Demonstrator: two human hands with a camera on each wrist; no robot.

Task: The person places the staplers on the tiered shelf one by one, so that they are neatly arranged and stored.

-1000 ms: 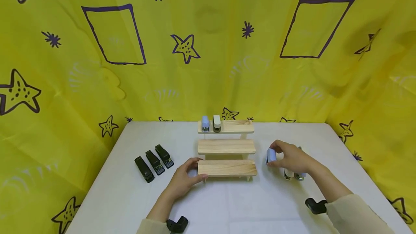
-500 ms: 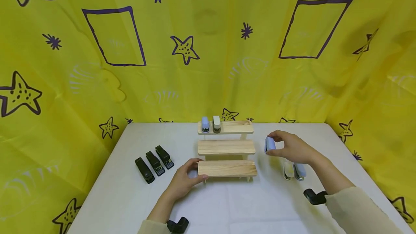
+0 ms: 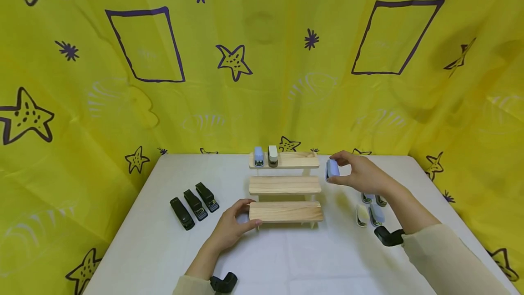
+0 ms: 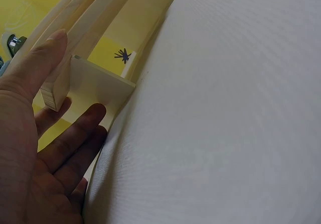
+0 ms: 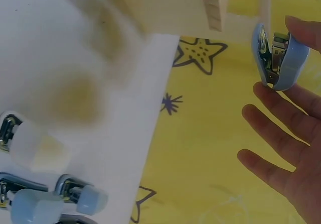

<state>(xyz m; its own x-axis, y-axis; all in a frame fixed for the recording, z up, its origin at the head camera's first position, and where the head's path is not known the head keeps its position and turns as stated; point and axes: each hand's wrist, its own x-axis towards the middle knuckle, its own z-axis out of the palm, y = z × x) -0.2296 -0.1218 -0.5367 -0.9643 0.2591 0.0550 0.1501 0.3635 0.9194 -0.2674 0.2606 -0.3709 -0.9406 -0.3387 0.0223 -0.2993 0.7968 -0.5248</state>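
Observation:
My right hand (image 3: 362,174) holds a light blue stapler (image 3: 332,169) between thumb and fingers, raised to the right of a three-step wooden display rack (image 3: 286,212). In the right wrist view that blue stapler (image 5: 286,58) is pinched with its metal inside showing. My left hand (image 3: 229,229) grips the left end of the lowest shelf; the left wrist view has the thumb (image 4: 52,50) on one face of the board and a finger behind it. On the top shelf stand a blue stapler (image 3: 259,156) and a white stapler (image 3: 273,156), side by side.
Three black staplers (image 3: 194,205) lie in a slanted row on the white table (image 3: 135,249), left of the rack. Right of it sit a cream stapler (image 3: 362,215), a blue stapler (image 3: 377,215) and two others partly behind my right arm. A yellow patterned curtain (image 3: 262,104) surrounds the table.
My right hand has carried the blue stapler up and leftward, away from the other staplers and closer to the rack. The left hand stays on the lowest shelf.

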